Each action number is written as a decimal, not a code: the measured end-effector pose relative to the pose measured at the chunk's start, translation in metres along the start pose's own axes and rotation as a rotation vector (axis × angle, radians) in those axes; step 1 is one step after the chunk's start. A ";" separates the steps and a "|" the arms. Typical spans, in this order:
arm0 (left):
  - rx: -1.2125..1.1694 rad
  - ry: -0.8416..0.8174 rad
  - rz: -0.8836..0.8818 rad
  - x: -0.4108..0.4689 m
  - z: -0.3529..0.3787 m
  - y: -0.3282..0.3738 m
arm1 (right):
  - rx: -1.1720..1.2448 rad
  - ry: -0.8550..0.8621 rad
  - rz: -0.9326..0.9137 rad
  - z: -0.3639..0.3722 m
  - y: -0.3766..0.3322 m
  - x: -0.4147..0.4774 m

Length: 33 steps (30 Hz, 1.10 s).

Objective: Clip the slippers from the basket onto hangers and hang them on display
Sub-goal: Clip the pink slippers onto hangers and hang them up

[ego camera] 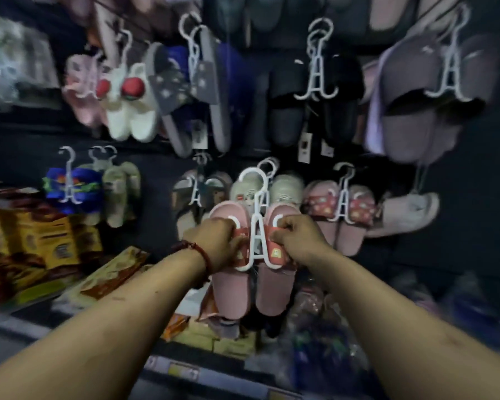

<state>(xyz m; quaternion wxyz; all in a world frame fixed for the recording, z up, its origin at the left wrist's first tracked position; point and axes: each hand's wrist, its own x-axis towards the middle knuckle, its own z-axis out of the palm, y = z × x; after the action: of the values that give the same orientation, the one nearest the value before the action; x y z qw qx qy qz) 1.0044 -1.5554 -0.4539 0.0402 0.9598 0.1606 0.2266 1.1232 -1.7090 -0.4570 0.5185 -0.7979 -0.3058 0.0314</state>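
A pair of pink slippers (231, 290) with red printed straps sits on a white plastic hanger (257, 235), held upright in front of the dark display wall. My left hand (214, 241) grips the left slipper's strap at the hanger's left arm. My right hand (295, 238) grips the right slipper's strap at the hanger's right arm. The hanger's round hook (253, 180) points up, overlapping the hooks of a hung pale pair (286, 187) behind it. No basket is in view.
Many hung pairs fill the wall: dark red floral slippers (341, 209) at right, grey-mauve pair (433, 90) upper right, black pair (315, 96), white pair with red pompoms (127, 105), blue pair (70, 186). Yellow and orange packets (41, 241) are stacked at left. Bagged goods lie below.
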 end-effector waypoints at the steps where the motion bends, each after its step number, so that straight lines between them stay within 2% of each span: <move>1: 0.002 -0.007 0.036 0.010 0.008 0.011 | -0.021 0.027 0.002 -0.011 0.010 0.004; 8: -0.024 -0.045 0.199 0.070 0.048 0.078 | -0.102 0.196 0.078 -0.078 0.059 0.027; 13: -0.127 -0.023 0.229 0.101 0.063 0.122 | -0.138 0.293 0.058 -0.127 0.070 0.033; 20: -0.125 0.003 0.291 0.139 0.072 0.177 | -0.161 0.343 0.114 -0.181 0.093 0.048; 27: -0.054 -0.110 0.316 0.179 0.088 0.200 | -0.213 0.317 0.127 -0.194 0.121 0.095; 33: 0.046 -0.194 0.306 0.230 0.131 0.188 | -0.270 0.299 0.089 -0.187 0.155 0.158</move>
<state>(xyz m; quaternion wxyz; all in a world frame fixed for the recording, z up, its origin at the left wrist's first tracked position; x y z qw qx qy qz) 1.3125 -1.6581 -0.4458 -0.0014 0.9911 0.0130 0.1326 1.3908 -1.8202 -0.4602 0.4447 -0.8686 -0.1912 -0.1060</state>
